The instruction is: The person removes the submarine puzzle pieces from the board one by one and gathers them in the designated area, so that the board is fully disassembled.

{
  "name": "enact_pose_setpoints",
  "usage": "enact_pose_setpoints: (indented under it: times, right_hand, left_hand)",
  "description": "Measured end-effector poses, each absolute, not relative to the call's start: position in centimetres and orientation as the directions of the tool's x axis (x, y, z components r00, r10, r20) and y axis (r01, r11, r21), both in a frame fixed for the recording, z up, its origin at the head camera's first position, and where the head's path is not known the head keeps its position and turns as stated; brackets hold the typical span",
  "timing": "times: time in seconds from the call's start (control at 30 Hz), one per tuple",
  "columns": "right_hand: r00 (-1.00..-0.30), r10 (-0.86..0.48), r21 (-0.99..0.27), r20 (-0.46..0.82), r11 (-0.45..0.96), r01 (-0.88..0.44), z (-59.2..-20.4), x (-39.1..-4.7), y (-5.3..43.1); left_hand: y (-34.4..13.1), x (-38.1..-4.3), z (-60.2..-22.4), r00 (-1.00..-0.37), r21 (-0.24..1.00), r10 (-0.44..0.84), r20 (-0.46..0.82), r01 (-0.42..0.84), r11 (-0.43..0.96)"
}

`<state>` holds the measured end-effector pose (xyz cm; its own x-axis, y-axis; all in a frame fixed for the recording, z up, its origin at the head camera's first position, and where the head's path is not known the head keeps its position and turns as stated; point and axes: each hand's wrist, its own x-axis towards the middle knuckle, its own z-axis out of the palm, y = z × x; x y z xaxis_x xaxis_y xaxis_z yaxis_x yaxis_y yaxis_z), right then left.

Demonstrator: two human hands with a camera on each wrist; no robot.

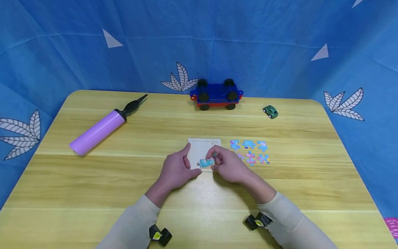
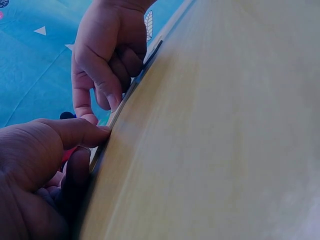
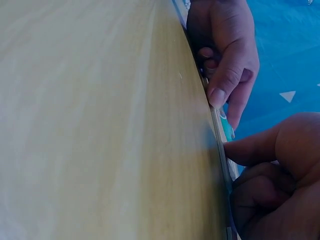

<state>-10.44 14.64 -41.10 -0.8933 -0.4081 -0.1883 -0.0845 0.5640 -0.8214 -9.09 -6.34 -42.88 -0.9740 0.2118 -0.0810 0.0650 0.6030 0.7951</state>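
Observation:
A white square puzzle board (image 1: 199,145) lies flat on the table in the head view. Thumb and index finger of my left hand (image 1: 176,169) hold it at its left side and near edge. Near the board's lower edge lies a teal jigsaw piece (image 1: 204,164), with the curled thumb and index finger of my right hand (image 1: 231,165) pinching at its right side. My right hand partly hides that piece and the board's right side. In the left wrist view, the left thumb (image 2: 95,135) sits at the board's edge; the right wrist view shows both hands there from the side.
Several loose jigsaw pieces (image 1: 248,144) lie in two rows right of the board. A purple hand pump (image 1: 98,133) lies at the left. Toward the back stand a blue and red toy wagon (image 1: 216,95) and a small green toy car (image 1: 270,111). Blue cloth (image 1: 248,41) hangs behind the table.

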Motion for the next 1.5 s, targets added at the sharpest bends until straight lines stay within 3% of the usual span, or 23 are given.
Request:
enact_pose_setpoints:
  times: [0.63, 1.0, 1.5]
  right_hand:
    - [-0.869, -0.470, -0.808, -0.157, 0.567, -0.161, -41.33, -10.45, 14.76]
    - [-0.860, -0.474, -0.803, -0.190, 0.579, -0.142, -41.05, -10.46, 14.63]
    - [-0.896, -0.416, -0.823, -0.154, 0.556, -0.117, -40.70, -9.70, 15.31]
  left_hand:
    - [-6.32, -9.14, -43.09, -0.973, 0.794, 0.206, -0.102, 0.045, 0.606]
    - [-6.30, -9.08, -42.96, -0.973, 0.797, 0.201, -0.110, 0.035, 0.604]
    - [-6.24, -9.17, -43.06, -0.971, 0.794, 0.208, -0.118, 0.034, 0.608]
